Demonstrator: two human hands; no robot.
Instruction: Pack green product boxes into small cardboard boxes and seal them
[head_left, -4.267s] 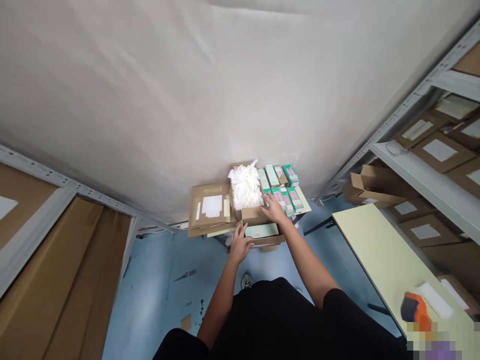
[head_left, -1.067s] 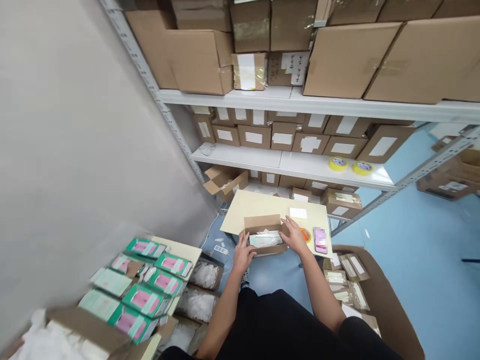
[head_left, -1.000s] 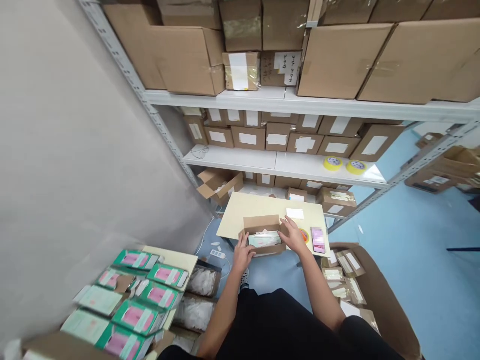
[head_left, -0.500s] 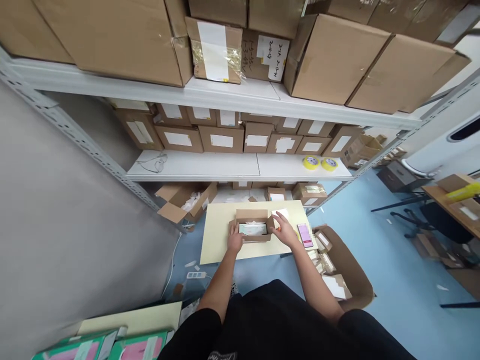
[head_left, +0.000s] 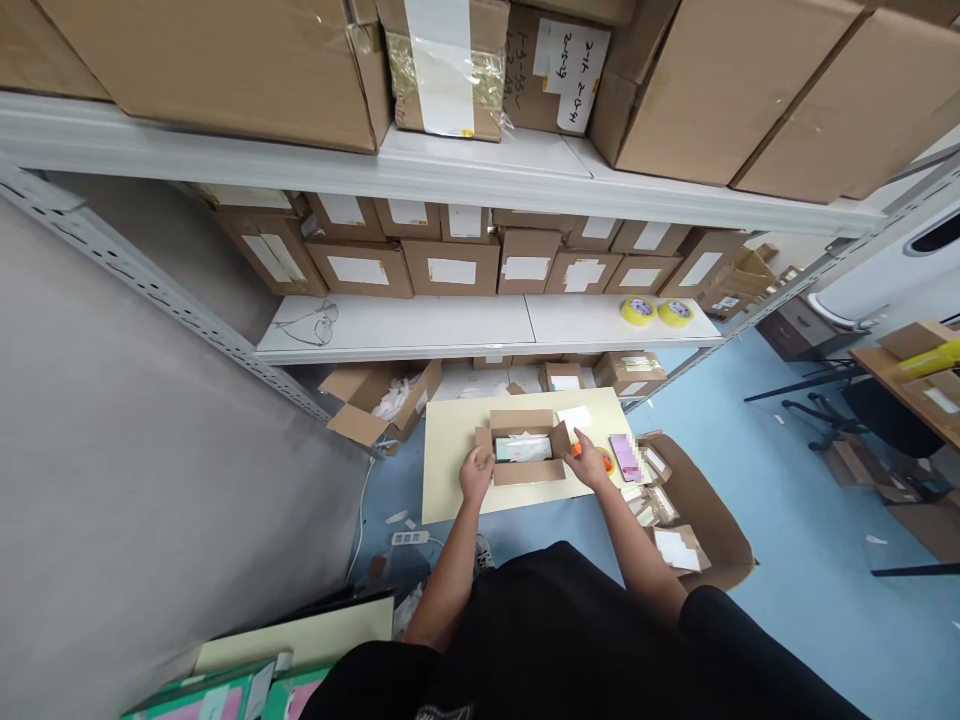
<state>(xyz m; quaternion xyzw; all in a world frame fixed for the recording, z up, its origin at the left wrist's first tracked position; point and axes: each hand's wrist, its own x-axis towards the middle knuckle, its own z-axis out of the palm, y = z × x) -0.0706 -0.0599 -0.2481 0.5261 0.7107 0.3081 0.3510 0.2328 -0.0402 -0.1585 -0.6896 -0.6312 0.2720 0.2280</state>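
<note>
An open cardboard box [head_left: 528,473] stands on the pale yellow table with its flaps folded outward. Inside it lies a flat pale green and white package [head_left: 523,449]. My left hand [head_left: 476,476] is at the box's left end, its thumb and fingers closed about the side flap. At the right end is my right hand [head_left: 589,466], fingers apart, with the thumb by the right flap. An orange tape dispenser [head_left: 576,450] and a yellow tape roll [head_left: 604,460] are partly hidden by that hand. White paper [head_left: 574,418] lies behind it.
A phone [head_left: 624,457] lies at the right of the table [head_left: 450,490]. Beside it on the floor stands a large carton [head_left: 705,510] of packed boxes. Shelving [head_left: 420,325] with boxes and two tape rolls [head_left: 638,311] rises behind. An open box [head_left: 375,400] sits at left.
The view has shifted. The front flap now lies wider open toward me. My right hand has come down from beside the white paper to the box's right flap, and the orange dispenser shows more.
</note>
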